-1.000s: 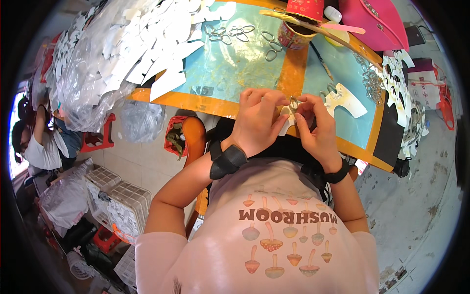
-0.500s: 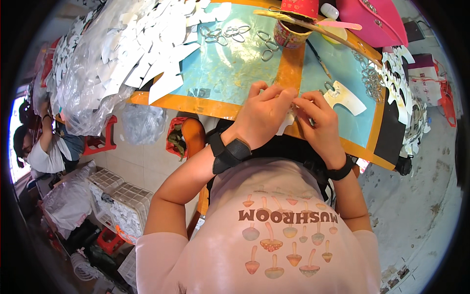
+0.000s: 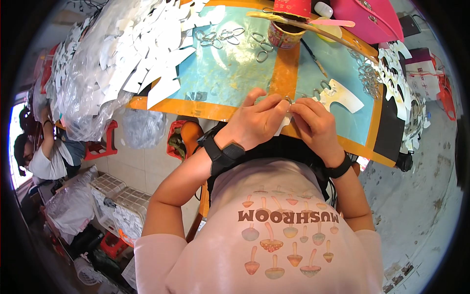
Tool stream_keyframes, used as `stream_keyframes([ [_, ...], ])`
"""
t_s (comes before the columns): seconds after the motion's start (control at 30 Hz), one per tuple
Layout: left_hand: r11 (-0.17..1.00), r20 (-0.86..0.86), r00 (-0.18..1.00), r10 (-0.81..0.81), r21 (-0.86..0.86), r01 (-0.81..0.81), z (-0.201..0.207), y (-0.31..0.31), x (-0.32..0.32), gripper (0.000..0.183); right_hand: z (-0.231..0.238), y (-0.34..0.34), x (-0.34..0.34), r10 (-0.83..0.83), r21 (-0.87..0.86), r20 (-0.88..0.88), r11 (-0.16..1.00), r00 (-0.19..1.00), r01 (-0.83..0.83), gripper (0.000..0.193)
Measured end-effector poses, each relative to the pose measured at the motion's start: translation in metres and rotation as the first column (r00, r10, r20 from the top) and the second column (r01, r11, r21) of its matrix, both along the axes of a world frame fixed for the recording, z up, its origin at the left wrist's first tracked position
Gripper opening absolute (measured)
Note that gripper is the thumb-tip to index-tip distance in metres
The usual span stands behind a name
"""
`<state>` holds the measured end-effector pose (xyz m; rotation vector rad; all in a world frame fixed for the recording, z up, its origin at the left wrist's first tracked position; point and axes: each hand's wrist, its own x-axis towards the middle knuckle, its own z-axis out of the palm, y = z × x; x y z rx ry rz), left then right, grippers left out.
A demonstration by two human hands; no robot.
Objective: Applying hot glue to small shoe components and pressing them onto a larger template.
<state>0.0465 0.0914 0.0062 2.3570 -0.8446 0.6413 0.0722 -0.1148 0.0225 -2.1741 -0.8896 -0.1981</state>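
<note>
Both my hands meet over the front edge of the table, fingers pinched together. My left hand (image 3: 257,120) grips a small white cut piece (image 3: 284,124), much of it hidden behind the fingers. The thumb and forefinger of my right hand (image 3: 317,126) pinch a small metal ring (image 3: 289,100) at the piece's upper end, against my left fingertips. Just beyond my right hand lies a curved white piece (image 3: 346,98) with metal rings at its left end. Several loose metal rings (image 3: 262,48) are spread farther back on the blue table top (image 3: 230,78).
White cut pieces (image 3: 142,54) and clear plastic (image 3: 83,93) heap up at the left. A red tin (image 3: 286,34) with a stick (image 3: 313,24) across it stands at the back, beside a pink bag (image 3: 372,19). A brush (image 3: 312,56) and a ring pile (image 3: 368,76) lie right. Another person (image 3: 49,152) sits far left.
My fingers have closed in on each other, and the ring now shows between the fingertips. The view has shifted slightly; the things on the table have otherwise stayed put.
</note>
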Motion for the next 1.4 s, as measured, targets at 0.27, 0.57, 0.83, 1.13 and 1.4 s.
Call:
stream_keyframes([
  [0.27, 0.995, -0.191, 0.98, -0.051, 0.071, 0.066, 0.009, 0.014, -0.003, 0.042, 0.02, 0.002, 0.004, -0.01, 0.05, -0.28, 0.998, 0.96, 0.025, 0.024],
  [0.57, 0.99, -0.233, 0.972, 0.034, -0.126, -0.065, 0.002, 0.006, -0.004, 0.04, 0.006, 0.0, 0.008, 0.047, -0.049, -0.028, 0.998, 0.998, -0.049, 0.023],
  [0.83, 0.963, -0.053, 0.99, 0.132, -0.231, -0.141, -0.003, -0.001, -0.009, 0.044, 0.003, 0.003, 0.007, 0.058, -0.086, 0.072, 0.995, 0.996, -0.051, 0.019],
  [1.13, 0.997, -0.189, 0.98, 0.067, -0.032, -0.074, -0.003, 0.003, -0.011, 0.04, -0.001, 0.001, 0.005, 0.036, -0.088, 0.064, 0.996, 0.997, -0.03, 0.02],
  [1.4, 0.992, -0.246, 0.967, 0.06, 0.119, -0.031, 0.019, -0.001, -0.007, 0.045, -0.005, -0.008, -0.003, 0.075, -0.025, 0.13, 0.997, 0.989, -0.072, 0.025],
])
